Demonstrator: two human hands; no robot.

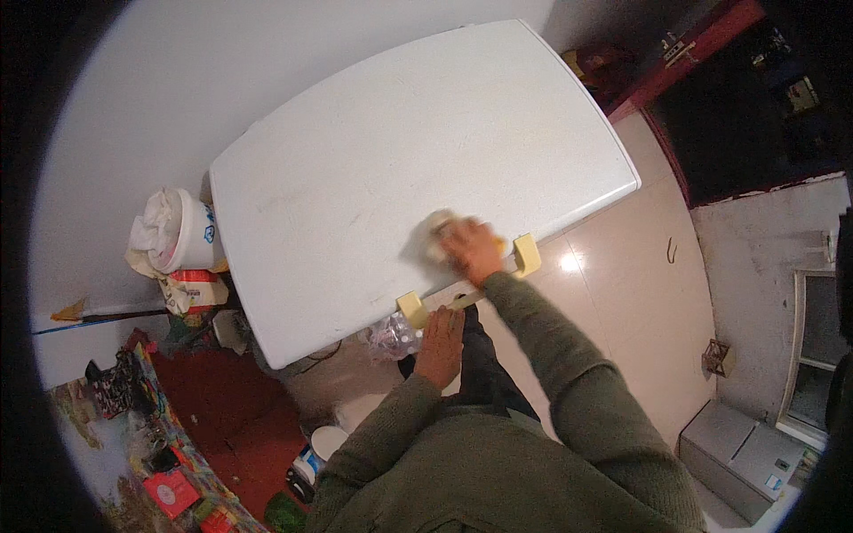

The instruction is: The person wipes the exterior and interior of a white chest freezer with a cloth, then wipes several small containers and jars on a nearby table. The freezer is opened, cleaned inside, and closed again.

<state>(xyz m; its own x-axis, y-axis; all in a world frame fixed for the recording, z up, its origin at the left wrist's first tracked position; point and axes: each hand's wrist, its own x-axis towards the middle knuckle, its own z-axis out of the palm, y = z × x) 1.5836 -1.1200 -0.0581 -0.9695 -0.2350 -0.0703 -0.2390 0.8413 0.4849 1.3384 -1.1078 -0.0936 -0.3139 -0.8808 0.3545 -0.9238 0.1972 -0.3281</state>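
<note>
A white chest freezer lid (413,146) lies before me, with two pale yellow fittings at its near edge, one on the left (413,310) and one on the right (526,256). My right hand (474,250) presses a light-coloured cloth (440,233) on the lid near that edge; hand and cloth are blurred, and the cloth's underside is hidden. My left hand (442,340) lies on the near edge between the two fittings, its fingers close together, with nothing seen in it. Part of its grip is hidden.
Left of the lid stands a white bucket (196,230) with crumpled paper, above a red and white package (196,290). A clear plastic bag (393,336) hangs under the near edge. A grey cabinet (740,453) stands at the lower right, a dark doorway at upper right.
</note>
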